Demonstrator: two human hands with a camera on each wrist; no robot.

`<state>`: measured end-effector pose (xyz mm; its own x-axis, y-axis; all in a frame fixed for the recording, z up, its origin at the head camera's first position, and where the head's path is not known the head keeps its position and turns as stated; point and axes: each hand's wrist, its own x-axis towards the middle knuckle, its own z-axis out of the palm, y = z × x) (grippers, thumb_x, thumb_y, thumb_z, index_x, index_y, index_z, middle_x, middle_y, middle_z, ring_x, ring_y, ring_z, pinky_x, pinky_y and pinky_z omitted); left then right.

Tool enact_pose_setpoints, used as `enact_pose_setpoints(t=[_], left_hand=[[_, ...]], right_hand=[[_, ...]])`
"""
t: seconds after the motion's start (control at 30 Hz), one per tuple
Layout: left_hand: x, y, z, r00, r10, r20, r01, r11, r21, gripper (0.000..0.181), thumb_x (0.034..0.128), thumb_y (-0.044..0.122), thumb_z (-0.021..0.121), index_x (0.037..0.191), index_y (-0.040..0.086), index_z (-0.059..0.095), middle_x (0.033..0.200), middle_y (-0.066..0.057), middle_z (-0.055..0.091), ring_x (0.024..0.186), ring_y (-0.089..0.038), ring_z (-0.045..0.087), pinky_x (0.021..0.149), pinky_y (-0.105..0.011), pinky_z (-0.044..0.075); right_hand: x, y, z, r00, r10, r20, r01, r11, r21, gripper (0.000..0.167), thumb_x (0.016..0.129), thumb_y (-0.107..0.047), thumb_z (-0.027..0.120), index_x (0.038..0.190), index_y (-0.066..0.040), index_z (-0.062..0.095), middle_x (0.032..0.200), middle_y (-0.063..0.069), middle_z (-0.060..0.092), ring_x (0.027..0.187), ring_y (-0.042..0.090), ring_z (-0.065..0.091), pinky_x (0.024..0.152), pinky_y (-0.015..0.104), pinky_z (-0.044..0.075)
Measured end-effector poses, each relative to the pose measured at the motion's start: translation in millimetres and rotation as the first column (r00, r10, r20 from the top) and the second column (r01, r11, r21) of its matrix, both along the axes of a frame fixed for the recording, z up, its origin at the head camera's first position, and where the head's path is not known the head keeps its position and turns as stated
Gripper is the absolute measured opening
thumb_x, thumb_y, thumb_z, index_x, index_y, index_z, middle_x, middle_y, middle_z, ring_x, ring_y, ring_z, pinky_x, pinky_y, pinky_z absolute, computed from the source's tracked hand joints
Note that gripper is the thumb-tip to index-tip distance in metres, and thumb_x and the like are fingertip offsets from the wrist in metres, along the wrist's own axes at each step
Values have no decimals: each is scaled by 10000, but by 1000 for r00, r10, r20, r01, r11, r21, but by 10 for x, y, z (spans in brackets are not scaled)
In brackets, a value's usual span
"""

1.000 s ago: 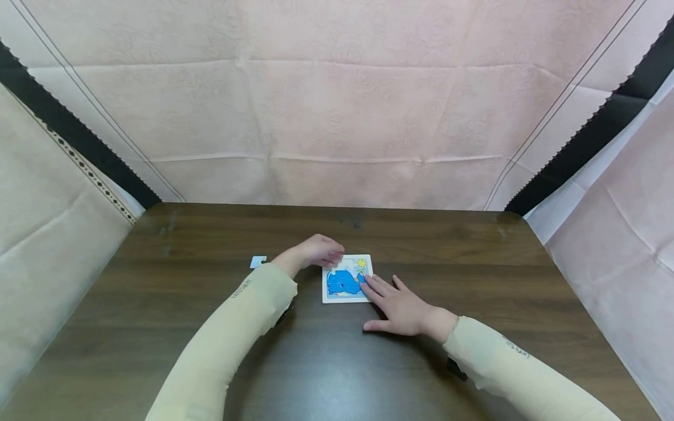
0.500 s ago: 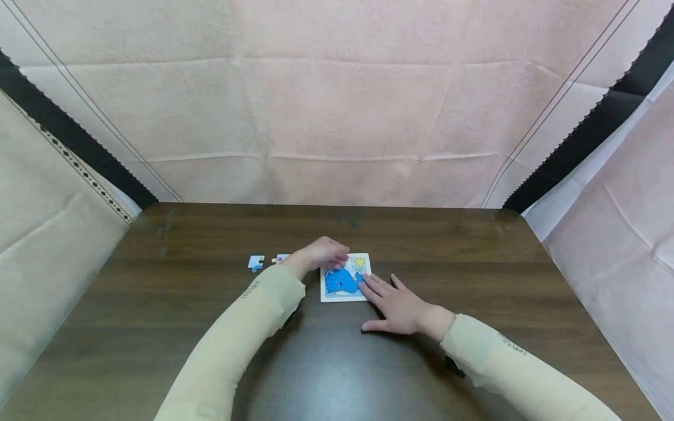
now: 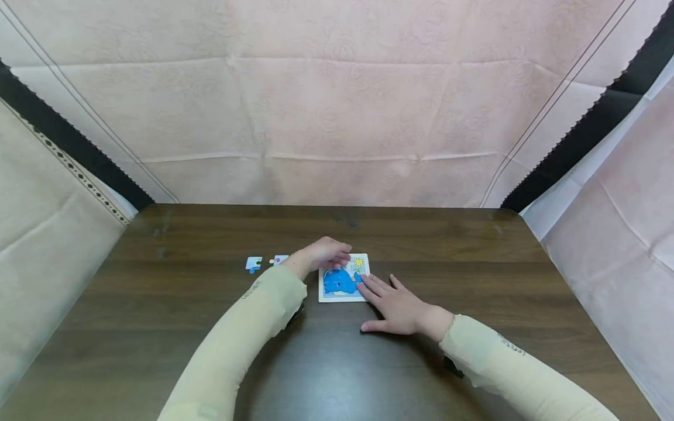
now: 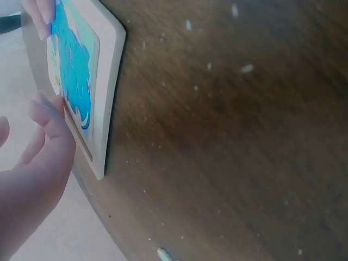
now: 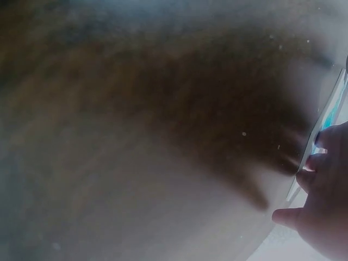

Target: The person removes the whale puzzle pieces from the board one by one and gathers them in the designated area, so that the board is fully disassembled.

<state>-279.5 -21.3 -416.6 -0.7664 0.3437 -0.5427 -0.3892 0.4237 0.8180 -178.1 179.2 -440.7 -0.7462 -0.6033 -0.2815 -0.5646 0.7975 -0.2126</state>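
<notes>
A whale jigsaw puzzle in a white frame (image 3: 327, 297) lies flat at the middle of the table, with a blue whale and a yellow sun on it. My left hand (image 3: 325, 252) is over its upper left part, fingers bent. In the left wrist view, its fingertips (image 4: 58, 103) touch the puzzle near the frame's edge, and no piece shows between them. My right hand (image 3: 402, 310) lies with fingers spread, fingertips on the puzzle's right side. Left of the left wrist lie a light blue puzzle piece (image 3: 253, 262) and a second piece (image 3: 278, 259), partly hidden by the arm.
The brown wooden table (image 3: 210, 327) surrounds the puzzle on all sides. A pale cloth (image 3: 337, 117) hangs behind its far edge, with further cloth at both sides.
My left hand has shifted slightly to the right over the puzzle, uncovering the second piece beside the wrist. The right hand stays where it was on the puzzle.
</notes>
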Motion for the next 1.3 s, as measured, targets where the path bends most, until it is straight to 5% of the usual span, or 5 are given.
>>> enact_pose_setpoints(t=[0.17, 0.43, 0.9, 1.3], left_hand=[[4, -11, 27, 999, 24, 34, -25, 999, 28, 412, 968, 293, 497, 1293, 40, 519, 1209, -117, 624, 1014, -190, 633, 902, -233, 508], [4, -55, 91, 1000, 17, 6, -17, 998, -58, 435, 972, 299, 488, 1298, 12, 497, 1212, -144, 612, 983, -214, 632, 915, -260, 509], [-41, -2, -3, 999, 38, 18, -37, 998, -44, 393, 963, 302, 505, 1253, 42, 551, 1028, -78, 653, 787, -137, 602, 718, -164, 487], [3, 66, -33, 990, -65, -128, 51, 993, -107, 325, 932, 267, 567, 1184, 72, 629, 987, -74, 653, 823, -190, 576, 757, -229, 487]], right_hand=[[-6, -19, -4, 1000, 15, -13, -15, 1000, 6, 866, 843, -675, 455, 1501, -180, 188, 1582, 41, 122, 1462, 219, 106, 1141, 601, 109], [-18, -27, -19, 999, 20, -27, -20, 1000, 23, 872, 840, -684, 447, 1503, -185, 178, 1583, 33, 119, 1463, 208, 101, 1143, 595, 113], [-20, -19, 9, 1000, 11, -8, -10, 1000, 18, 871, 835, -683, 458, 1501, -190, 191, 1582, 35, 125, 1462, 210, 109, 1146, 590, 112], [-20, -11, 16, 1000, 23, -8, -23, 1000, 11, 862, 844, -667, 468, 1496, -162, 214, 1575, 64, 151, 1457, 229, 132, 1142, 589, 135]])
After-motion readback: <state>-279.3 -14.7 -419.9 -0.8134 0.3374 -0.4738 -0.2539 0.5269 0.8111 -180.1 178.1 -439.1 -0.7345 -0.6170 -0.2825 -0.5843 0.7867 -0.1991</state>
